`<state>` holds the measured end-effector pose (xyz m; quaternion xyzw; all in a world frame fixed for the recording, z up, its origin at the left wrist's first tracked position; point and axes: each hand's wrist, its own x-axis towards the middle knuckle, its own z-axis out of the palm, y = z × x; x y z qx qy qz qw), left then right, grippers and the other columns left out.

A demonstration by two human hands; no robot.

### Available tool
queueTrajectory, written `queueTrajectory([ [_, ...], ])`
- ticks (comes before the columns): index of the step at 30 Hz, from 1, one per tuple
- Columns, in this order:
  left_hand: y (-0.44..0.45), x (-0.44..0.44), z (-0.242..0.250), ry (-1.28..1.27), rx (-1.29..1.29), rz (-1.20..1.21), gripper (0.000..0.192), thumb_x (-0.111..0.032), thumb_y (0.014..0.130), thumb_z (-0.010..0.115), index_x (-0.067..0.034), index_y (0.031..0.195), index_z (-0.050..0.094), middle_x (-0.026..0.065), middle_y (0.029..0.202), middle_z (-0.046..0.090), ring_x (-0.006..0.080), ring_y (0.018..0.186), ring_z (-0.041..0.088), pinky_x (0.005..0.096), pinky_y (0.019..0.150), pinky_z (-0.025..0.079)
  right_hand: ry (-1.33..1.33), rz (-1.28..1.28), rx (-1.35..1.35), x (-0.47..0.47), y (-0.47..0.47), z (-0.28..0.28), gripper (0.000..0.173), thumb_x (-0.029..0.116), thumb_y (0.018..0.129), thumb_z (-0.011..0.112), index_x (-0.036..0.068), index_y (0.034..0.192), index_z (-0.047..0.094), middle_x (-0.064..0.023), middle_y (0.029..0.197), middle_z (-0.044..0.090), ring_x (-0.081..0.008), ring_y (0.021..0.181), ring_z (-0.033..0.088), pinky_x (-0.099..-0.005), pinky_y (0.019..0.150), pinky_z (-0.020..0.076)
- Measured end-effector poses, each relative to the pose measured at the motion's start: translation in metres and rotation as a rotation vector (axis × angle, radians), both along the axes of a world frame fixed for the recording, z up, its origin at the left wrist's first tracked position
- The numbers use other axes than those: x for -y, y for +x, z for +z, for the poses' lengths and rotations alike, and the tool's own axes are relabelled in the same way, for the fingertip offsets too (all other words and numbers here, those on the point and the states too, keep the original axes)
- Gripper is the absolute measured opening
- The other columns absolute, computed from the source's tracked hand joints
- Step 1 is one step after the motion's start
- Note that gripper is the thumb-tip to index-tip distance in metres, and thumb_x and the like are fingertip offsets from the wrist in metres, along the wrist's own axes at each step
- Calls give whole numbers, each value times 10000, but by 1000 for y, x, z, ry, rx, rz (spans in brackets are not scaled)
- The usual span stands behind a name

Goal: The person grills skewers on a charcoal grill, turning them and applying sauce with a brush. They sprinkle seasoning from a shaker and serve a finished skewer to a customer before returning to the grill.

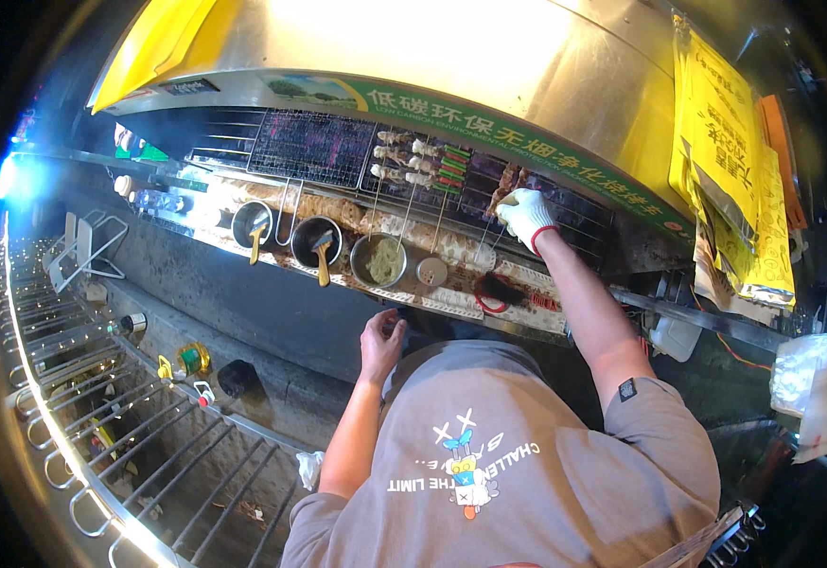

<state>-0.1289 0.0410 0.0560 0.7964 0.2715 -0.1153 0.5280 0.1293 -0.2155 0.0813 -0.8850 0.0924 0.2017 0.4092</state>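
My right hand [525, 214], in a white knitted glove with a red cuff, is over the right part of the barbecue grill [307, 145]. Its fingers touch the lower end of reddish meat skewers [507, 186]; whether they are closed on them I cannot tell. Left of it lie pale meat skewers [422, 165] and a skewer of green and red pieces [452, 170], sticks pointing towards me. My left hand [383, 341] is bare, held low before my body away from the grill, its fingers curled apart and holding nothing.
On the front ledge stand metal pots with brushes [252, 224] [318, 241], a bowl of greenish paste [379, 260], a small shaker [431, 271] and a red-rimmed container of dark powder [500, 290]. A metal hood [413, 50] overhangs the grill. Yellow bags [722, 142] hang right; a metal railing [193, 461] runs lower left.
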Motion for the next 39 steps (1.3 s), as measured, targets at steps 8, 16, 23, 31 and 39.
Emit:
queueTrajectory([
  [8,-11,-9,7,48,-20,27,313,-165,832,684,-7,1098,640,122,940,666,191,792,651,302,746,512,-357,51,402,32,66,-43,275,301,873,592,46,945,669,-56,705,634,-173,582,577,-375,560,460],
  [16,-40,-35,-3,78,-89,85,355,-212,824,682,-19,1119,641,131,966,666,200,783,642,317,753,510,184,90,103,-11,-27,58,282,219,853,635,38,1066,674,-121,1002,699,-263,872,673,-346,794,529],
  [23,-72,-88,-11,128,-152,116,328,-204,818,684,-14,1083,647,135,944,663,226,799,643,327,758,510,80,685,124,-155,-147,-13,240,223,832,596,69,994,684,-183,959,666,-353,934,630,-413,848,494],
  [31,-153,-149,-14,171,-331,234,313,-179,832,675,6,1082,644,161,979,685,241,870,668,328,805,513,-326,711,108,-255,-108,-152,218,203,834,547,79,988,638,-179,993,626,-353,939,610,-452,797,504],
  [39,-198,-177,-42,195,-367,168,311,-141,836,669,26,1096,632,155,972,691,237,893,663,337,804,508,-312,635,242,-247,-118,-134,179,99,812,526,48,856,691,-170,865,679,-347,791,673,-449,669,549],
])
